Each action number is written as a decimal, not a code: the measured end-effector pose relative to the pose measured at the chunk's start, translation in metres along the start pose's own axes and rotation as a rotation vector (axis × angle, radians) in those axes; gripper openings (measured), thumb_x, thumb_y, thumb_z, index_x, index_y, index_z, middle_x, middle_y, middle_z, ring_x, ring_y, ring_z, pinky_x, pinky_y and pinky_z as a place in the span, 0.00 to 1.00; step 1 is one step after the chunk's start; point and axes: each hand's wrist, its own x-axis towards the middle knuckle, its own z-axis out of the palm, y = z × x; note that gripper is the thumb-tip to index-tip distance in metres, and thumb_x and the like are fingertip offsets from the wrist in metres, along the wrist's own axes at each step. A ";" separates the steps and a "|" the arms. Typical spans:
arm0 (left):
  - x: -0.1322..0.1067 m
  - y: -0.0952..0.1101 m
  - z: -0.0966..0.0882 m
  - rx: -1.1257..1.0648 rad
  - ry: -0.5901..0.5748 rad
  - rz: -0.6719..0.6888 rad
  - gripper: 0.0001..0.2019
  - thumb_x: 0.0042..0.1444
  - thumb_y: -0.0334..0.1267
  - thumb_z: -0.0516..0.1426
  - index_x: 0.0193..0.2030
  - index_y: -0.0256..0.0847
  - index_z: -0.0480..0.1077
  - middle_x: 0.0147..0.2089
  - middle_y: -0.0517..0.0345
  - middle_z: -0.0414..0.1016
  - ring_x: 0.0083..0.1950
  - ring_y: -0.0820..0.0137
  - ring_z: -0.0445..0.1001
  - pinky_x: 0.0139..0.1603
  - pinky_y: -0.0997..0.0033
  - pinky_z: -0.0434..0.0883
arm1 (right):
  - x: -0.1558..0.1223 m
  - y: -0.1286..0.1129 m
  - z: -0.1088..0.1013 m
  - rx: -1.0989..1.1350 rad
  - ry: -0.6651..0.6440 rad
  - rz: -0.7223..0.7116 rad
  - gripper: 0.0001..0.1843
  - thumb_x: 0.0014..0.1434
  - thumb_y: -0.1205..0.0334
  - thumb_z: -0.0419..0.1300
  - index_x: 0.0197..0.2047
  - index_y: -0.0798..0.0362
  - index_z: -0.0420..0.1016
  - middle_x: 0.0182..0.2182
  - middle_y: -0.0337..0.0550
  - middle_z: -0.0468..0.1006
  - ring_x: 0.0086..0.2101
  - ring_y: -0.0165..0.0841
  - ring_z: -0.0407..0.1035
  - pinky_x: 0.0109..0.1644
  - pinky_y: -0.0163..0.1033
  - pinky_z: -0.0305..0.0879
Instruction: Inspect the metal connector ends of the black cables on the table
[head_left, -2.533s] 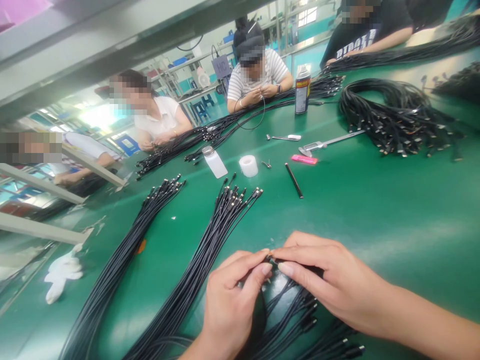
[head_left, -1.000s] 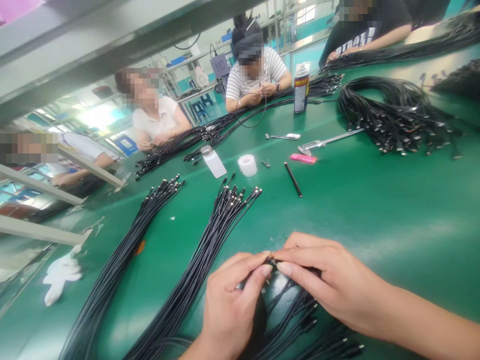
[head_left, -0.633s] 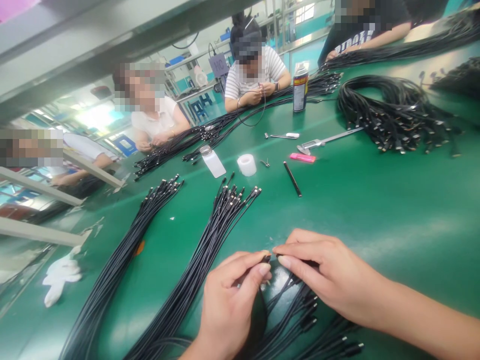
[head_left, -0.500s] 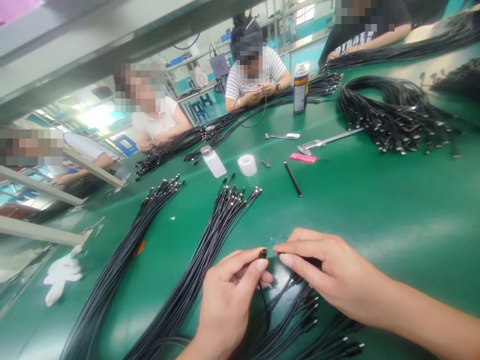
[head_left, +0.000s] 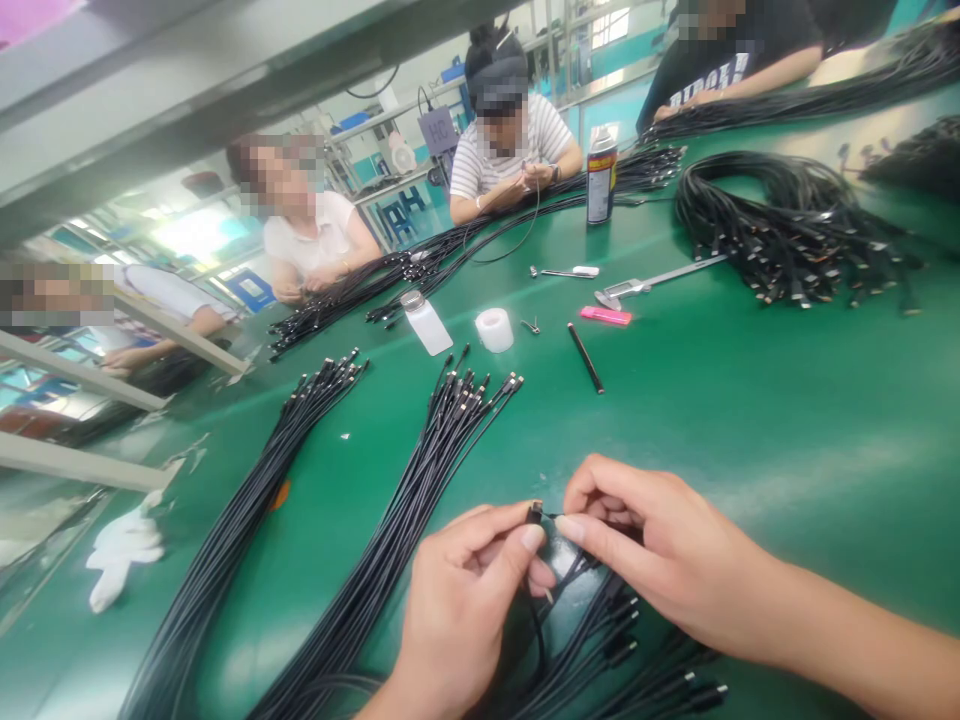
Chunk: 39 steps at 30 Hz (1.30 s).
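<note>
My left hand (head_left: 457,600) pinches a small black cable connector (head_left: 534,514) between thumb and forefinger, its thin black cable dropping below the hand. My right hand (head_left: 660,550) sits just to the right, with its thumb and fingers closed around a dark section of cable (head_left: 559,532). I cannot tell whether this is the same cable. Beneath both hands lies a loose pile of black connector-ended cables (head_left: 607,640). Two long cable bundles (head_left: 390,520) stretch across the green mat to the left of my left hand.
The green work mat (head_left: 750,450) holds a coiled cable bundle (head_left: 787,225), spray can (head_left: 602,178), white bottle (head_left: 426,323), tape roll (head_left: 494,330), caliper (head_left: 645,285) and black pen (head_left: 586,358). Several co-workers, including a person in a striped shirt (head_left: 510,160), sit across it.
My hands have come closer together around the connector. The right hand's fingers have curled and lifted, and the left hand has turned slightly. The camera view has shifted only a little.
</note>
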 end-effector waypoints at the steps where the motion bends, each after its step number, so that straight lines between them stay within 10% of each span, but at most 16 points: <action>1: 0.000 0.000 0.000 0.008 -0.003 0.002 0.11 0.58 0.39 0.62 0.44 0.35 0.79 0.28 0.55 0.75 0.28 0.70 0.76 0.33 0.73 0.74 | 0.000 0.000 0.000 0.002 0.001 0.000 0.09 0.67 0.60 0.53 0.33 0.50 0.64 0.23 0.31 0.66 0.25 0.27 0.60 0.29 0.34 0.55; 31: -0.001 -0.001 0.001 -0.025 0.006 -0.034 0.11 0.57 0.39 0.63 0.43 0.35 0.79 0.27 0.53 0.77 0.27 0.70 0.76 0.32 0.73 0.74 | 0.003 0.004 0.000 0.015 0.107 0.018 0.10 0.68 0.57 0.53 0.34 0.50 0.65 0.25 0.33 0.67 0.26 0.28 0.63 0.30 0.33 0.59; 39: 0.011 -0.006 -0.006 -0.357 -0.071 -0.213 0.14 0.57 0.41 0.64 0.46 0.32 0.76 0.40 0.46 0.79 0.25 0.74 0.74 0.27 0.75 0.71 | 0.007 0.012 -0.002 -0.067 0.154 -0.098 0.15 0.69 0.61 0.51 0.52 0.46 0.76 0.41 0.41 0.78 0.40 0.32 0.71 0.44 0.38 0.67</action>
